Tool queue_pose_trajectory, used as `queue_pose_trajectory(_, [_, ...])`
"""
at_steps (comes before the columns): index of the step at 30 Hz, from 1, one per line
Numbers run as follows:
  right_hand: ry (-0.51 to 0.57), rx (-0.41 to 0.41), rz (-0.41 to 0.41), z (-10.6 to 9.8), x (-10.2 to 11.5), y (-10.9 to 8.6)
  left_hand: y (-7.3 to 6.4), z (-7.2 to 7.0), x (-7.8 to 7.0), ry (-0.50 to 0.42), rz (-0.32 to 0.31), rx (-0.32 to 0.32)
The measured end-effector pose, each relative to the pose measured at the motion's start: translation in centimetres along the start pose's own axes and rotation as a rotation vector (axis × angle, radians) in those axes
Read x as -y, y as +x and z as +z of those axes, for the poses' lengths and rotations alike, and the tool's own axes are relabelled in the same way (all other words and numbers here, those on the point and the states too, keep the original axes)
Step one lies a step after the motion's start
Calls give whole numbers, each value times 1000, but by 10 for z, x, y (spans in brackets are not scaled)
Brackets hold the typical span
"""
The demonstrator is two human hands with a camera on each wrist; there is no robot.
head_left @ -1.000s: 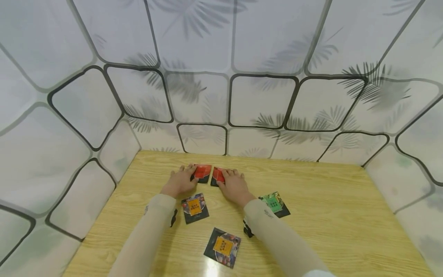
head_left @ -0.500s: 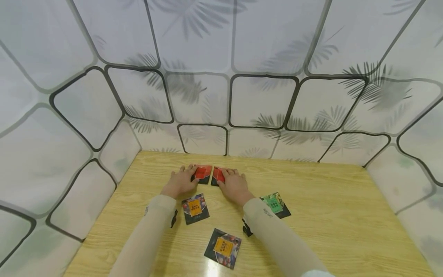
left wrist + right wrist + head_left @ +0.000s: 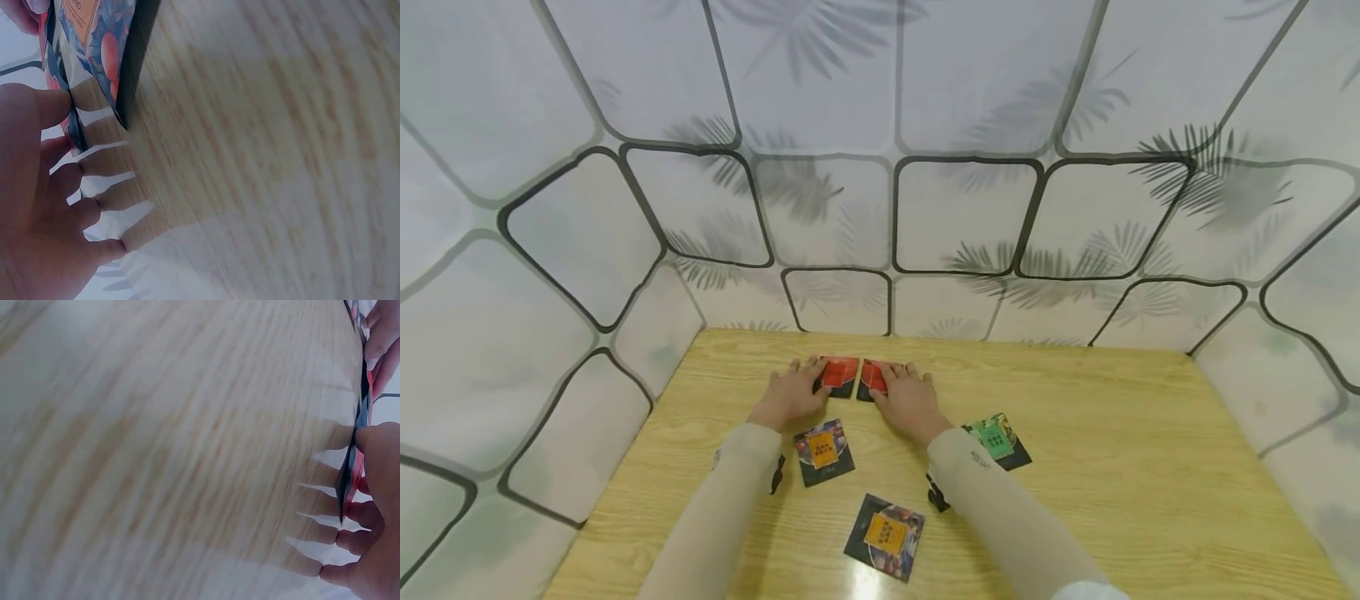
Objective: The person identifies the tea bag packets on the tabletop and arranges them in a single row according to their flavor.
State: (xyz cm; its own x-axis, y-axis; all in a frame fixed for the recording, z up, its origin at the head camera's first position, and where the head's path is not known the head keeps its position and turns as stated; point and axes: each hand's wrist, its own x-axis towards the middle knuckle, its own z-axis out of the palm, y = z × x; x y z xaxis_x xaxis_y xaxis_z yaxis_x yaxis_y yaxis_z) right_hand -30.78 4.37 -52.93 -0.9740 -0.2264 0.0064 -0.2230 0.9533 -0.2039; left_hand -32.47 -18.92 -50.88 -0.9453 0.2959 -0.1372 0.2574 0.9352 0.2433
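Note:
Two flat square packets with red labels lie side by side near the back of the table, a narrow gap between them. My left hand (image 3: pixel 792 393) rests at the left red packet (image 3: pixel 838 377), thumb at its near edge and fingers spread. The right red packet (image 3: pixel 870 380) lies partly under my right hand (image 3: pixel 910 403). In the right wrist view, the right thumb touches that packet's dark edge, with other fingertips down on the table. Closer in lie two orange-labelled packets, one (image 3: pixel 823 452) by the left wrist and one (image 3: pixel 885 536) at front centre. A green-labelled packet (image 3: pixel 1000 439) lies beyond my right wrist.
The wooden table (image 3: pixel 1120 467) extends far to the right. A pale patterned wall (image 3: pixel 947 304) borders its back edge, and similar panels stand at both sides. Dark straps (image 3: pixel 937 496) circle both wrists.
The view shifts very slightly. Both hands and all the packets stay where they were.

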Motion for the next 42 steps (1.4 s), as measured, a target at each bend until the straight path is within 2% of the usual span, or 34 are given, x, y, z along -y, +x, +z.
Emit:
queue_pose_trajectory(10, [-6, -10, -19, 0, -2, -1, 0, -1, -1, 2, 8, 0])
queue_pose_trajectory(19, [42, 7, -35, -7, 2, -5, 0, 0, 0, 8, 1, -2])
queue_pose_trajectory(25, [67, 12, -174, -8, 13, -15, -1, 0, 1, 2, -3, -9])
queue_pose_trajectory(30, [80, 56, -293, -6, 21, -27, -1, 1, 0, -3, 5, -18])
queue_pose_trajectory(36, [96, 95, -388, -5, 27, -40, -1, 1, 0, -6, 4, -27])
queue_pose_trajectory(42, [63, 111, -477, -4, 37, -50, -3, 1, 2, 19, 19, -36])
